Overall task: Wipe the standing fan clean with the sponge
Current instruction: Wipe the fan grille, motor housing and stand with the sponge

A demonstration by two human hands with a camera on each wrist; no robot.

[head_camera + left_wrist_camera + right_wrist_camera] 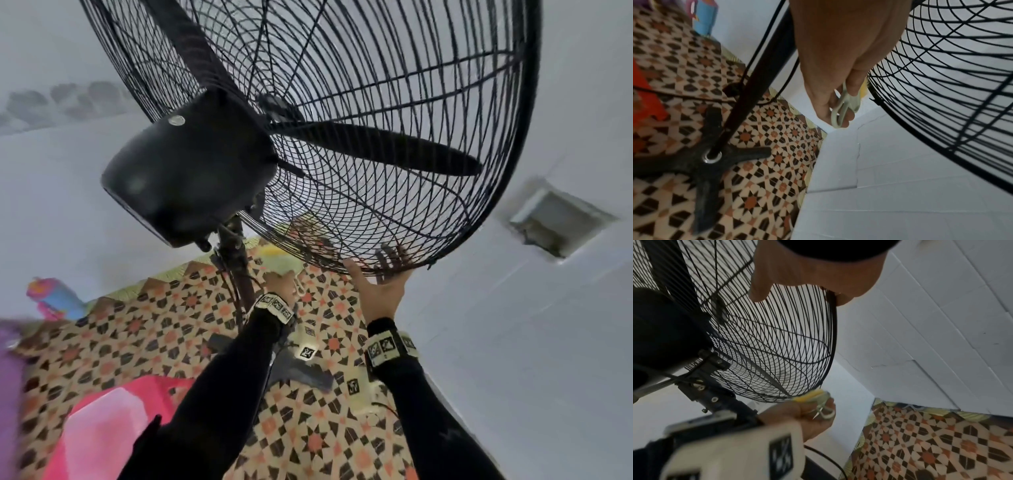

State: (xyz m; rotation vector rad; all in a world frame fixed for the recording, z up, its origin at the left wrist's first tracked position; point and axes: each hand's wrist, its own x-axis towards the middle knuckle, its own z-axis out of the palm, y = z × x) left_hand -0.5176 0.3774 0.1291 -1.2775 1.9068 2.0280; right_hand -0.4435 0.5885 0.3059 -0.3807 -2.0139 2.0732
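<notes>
The black standing fan fills the head view, with its motor housing [185, 171] on the left and its wire cage [394, 102] on the right. My right hand [383, 270] grips the cage's lower rim [833, 337], thumb on the near side and fingers behind the wires. My left hand [287, 284] sits just left of it, below the cage. It holds a yellow sponge [812, 395] by its pale loop handle [844, 105]. The sponge touches the bottom edge of the cage. In the left wrist view only a sliver of the sponge [864, 86] shows past the fingers.
The fan's pole [756, 73] runs down to a black cross base [702, 162] on a patterned floor [137, 342]. A power cord [764, 40] hangs beside the pole. A pink plastic item [113, 421] stands at lower left. White tiled walls [513, 342] stand close on the right.
</notes>
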